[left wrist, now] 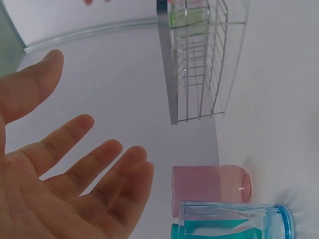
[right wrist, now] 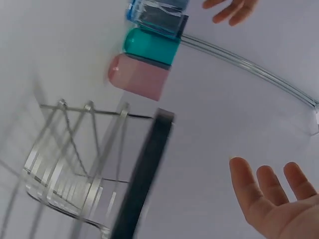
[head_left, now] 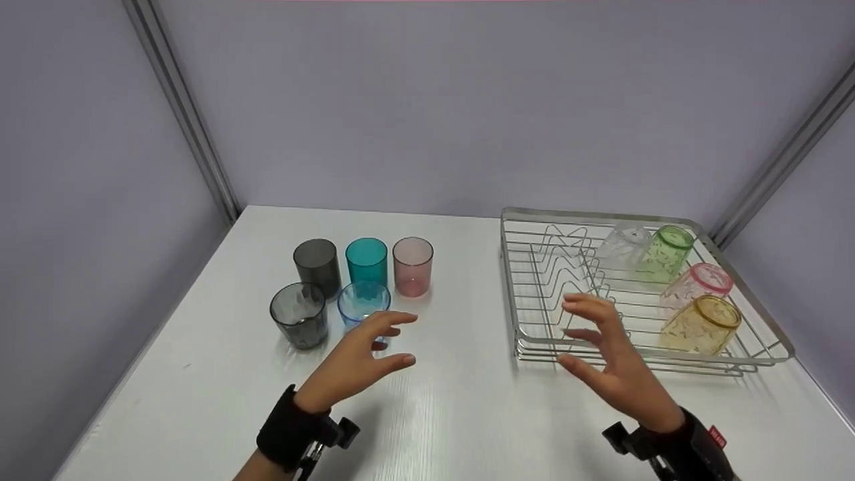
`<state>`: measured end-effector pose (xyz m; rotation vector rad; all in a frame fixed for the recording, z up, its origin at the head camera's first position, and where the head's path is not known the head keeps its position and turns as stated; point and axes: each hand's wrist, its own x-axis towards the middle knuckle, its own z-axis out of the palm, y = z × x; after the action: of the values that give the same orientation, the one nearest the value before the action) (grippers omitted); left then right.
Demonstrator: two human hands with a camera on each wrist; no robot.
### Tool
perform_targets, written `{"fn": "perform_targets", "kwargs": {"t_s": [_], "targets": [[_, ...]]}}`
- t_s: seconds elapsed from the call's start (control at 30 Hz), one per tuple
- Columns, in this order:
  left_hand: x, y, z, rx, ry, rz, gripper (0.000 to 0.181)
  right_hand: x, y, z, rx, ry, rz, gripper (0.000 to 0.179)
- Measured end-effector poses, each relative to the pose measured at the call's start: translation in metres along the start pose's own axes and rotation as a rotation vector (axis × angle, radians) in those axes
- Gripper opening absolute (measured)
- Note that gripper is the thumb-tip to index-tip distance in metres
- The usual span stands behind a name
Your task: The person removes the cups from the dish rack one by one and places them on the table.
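My left hand (head_left: 357,364) hovers over the table with fingers spread and nothing in it. Its fingers overlap a light blue glass (head_left: 361,300) in the head view. Left of that stands a clear grey glass (head_left: 300,321). Behind them a dark grey cup (head_left: 316,266), a teal cup (head_left: 367,259) and a pink cup (head_left: 413,267) form a row, all upright. My right hand (head_left: 618,374), also bare and spread, is raised near the front left part of a wire dish rack (head_left: 524,337).
Along the rack's right side lean several tumblers: a colourless one (head_left: 622,246), a green one (head_left: 668,254), a pink-rimmed one (head_left: 698,288) and a yellow one (head_left: 703,326). Pale wall panels (head_left: 401,100) enclose the white table (head_left: 461,401) at the back and sides.
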<state>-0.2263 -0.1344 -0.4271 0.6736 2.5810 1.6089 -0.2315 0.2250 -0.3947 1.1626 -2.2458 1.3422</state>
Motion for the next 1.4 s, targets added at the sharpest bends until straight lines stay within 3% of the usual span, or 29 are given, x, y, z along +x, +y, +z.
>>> {"fn": "perform_targets", "kwargs": {"t_s": [0.13, 0.23, 0.37, 0.53, 0.7, 0.9, 1.07, 1.4], "targets": [[-0.004, -0.002, 0.002, 0.001, 0.005, -0.018, 0.053, 0.031, -0.004, -0.025, -0.070, 0.006, -0.052, 0.069], [-0.005, -0.004, 0.005, -0.001, -0.003, -0.029, 0.052, 0.056, 0.002, -0.044, -0.177, 0.018, -0.007, 0.069], [-0.006, -0.004, 0.008, -0.007, -0.010, -0.038, 0.052, 0.094, 0.031, -0.077, -0.281, 0.027, 0.204, 0.066], [-0.010, -0.004, 0.008, -0.003, 0.002, -0.050, 0.052, 0.120, 0.102, -0.112, -0.361, 0.031, 0.461, 0.067], [-0.012, -0.005, 0.010, -0.011, -0.008, -0.071, 0.053, 0.111, 0.173, -0.122, -0.508, -0.022, 0.654, 0.069], [-0.012, -0.006, 0.015, -0.014, -0.036, -0.091, 0.051, 0.082, 0.223, -0.123, -0.519, -0.049, 0.763, 0.073], [-0.011, -0.005, 0.018, -0.027, -0.062, -0.085, 0.051, 0.058, 0.239, -0.130, -0.551, -0.067, 0.803, 0.074], [0.001, -0.006, 0.022, -0.021, -0.072, -0.064, 0.053, 0.055, 0.243, -0.144, -0.567, -0.077, 0.814, 0.063]]}}
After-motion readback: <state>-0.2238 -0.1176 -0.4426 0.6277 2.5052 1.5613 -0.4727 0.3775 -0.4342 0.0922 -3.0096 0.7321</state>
